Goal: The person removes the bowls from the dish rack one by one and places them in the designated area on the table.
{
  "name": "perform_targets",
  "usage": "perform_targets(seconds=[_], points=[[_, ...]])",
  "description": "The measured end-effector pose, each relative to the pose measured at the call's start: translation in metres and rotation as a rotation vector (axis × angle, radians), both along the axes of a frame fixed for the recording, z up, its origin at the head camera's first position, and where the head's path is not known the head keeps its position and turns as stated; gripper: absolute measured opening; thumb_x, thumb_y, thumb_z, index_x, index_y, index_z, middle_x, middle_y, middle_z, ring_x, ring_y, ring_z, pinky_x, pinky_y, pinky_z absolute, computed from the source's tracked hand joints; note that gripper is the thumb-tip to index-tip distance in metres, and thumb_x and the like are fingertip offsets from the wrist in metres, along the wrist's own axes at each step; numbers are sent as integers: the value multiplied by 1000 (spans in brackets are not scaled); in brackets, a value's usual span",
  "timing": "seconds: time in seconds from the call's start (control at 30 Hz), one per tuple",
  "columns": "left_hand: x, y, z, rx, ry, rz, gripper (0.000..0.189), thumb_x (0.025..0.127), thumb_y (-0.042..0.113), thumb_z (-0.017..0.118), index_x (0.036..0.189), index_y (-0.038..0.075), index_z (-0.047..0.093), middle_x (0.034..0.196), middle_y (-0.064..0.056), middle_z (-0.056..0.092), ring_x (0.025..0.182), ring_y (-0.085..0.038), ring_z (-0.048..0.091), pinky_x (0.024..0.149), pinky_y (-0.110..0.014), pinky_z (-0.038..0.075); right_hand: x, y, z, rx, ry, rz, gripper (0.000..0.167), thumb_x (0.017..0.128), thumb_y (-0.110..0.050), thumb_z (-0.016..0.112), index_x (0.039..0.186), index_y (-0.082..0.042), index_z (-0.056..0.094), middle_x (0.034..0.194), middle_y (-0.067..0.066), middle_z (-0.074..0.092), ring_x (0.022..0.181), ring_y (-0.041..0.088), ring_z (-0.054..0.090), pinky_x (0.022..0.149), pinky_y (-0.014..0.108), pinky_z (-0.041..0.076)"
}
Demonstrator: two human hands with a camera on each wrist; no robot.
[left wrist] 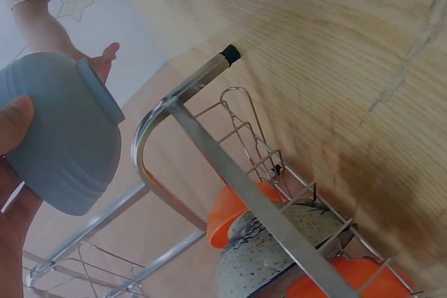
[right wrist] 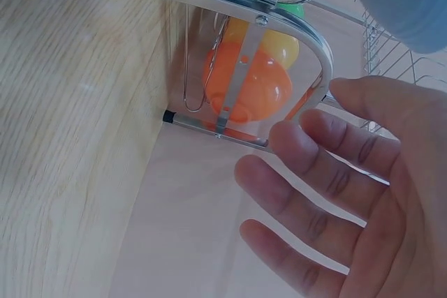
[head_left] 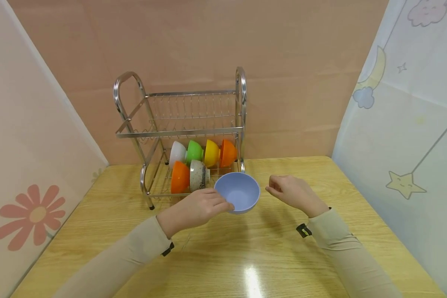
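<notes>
A blue bowl [head_left: 238, 191] is gripped at its left rim by my left hand [head_left: 198, 208], in front of the dish rack's right end. In the left wrist view, thumb and fingers hold the bowl [left wrist: 66, 130] from the side, its foot ring showing. My right hand [head_left: 292, 191] hovers a little right of the bowl, apart from it. The right wrist view shows that hand [right wrist: 335, 193] holding nothing, fingers loosely bent and spread. Behind the bowl, the rack's lower tier carries an orange bowl [head_left: 180, 178] and a speckled bowl [head_left: 198, 175] in front.
The metal two-tier dish rack [head_left: 179, 133] stands on the wooden table [head_left: 283, 256]. White, green, yellow and orange bowls [head_left: 229, 154] line its lower back row. Its upper tier has wire slots. A pink backdrop [head_left: 290, 82] rises behind, with printed sheets at both sides.
</notes>
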State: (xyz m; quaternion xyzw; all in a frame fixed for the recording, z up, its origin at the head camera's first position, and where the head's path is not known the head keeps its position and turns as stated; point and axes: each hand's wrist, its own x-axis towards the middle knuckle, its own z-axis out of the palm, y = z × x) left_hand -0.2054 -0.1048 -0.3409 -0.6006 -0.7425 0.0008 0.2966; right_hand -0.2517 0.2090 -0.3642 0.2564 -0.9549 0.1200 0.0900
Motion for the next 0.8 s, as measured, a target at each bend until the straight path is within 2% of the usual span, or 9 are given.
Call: perform_targets(seconds=[0.2, 0.43, 0.63, 0.73, 0.8], points=[[-1, -1, -7, -28, -23, -8, 26, 82, 9, 76, 106, 16, 66, 97, 7, 73, 91, -7, 67, 88, -21, 51, 1, 1, -1, 3, -3, -9, 18, 94, -31, 62, 80, -22, 56, 66, -12, 53, 57, 5, 46, 48, 24, 37], [-3, -1, -12, -43, -6, -12, 24, 83, 11, 76, 105, 16, 67, 96, 8, 73, 90, -7, 67, 88, -21, 51, 3, 2, 1, 7, 4, -7, 17, 95, -30, 62, 81, -21, 57, 66, -12, 53, 55, 4, 45, 48, 24, 37], [-3, -1, -14, -52, -11, -3, 25, 82, 12, 77, 105, 15, 67, 96, 7, 73, 90, -8, 67, 88, -21, 52, 10, -1, 12, -21, 79, 10, 15, 94, -29, 63, 82, -22, 57, 66, -13, 54, 56, 3, 46, 48, 23, 38], [-3, -1, -15, -57, -10, -3, 25, 82, 12, 77, 105, 16, 67, 97, 7, 73, 90, -8, 67, 88, -21, 52, 15, -5, 18, -41, 137, 29, 12, 94, -28, 63, 85, -22, 58, 73, -12, 59, 62, 4, 53, 51, 24, 41], [-4, -1, -16, -57, -10, -4, 25, 83, 12, 76, 106, 16, 67, 97, 7, 73, 90, -8, 67, 88, -21, 52, 19, -8, 22, -62, 199, 72, 8, 93, -26, 65, 90, -20, 60, 81, -9, 65, 70, 7, 61, 55, 26, 47]])
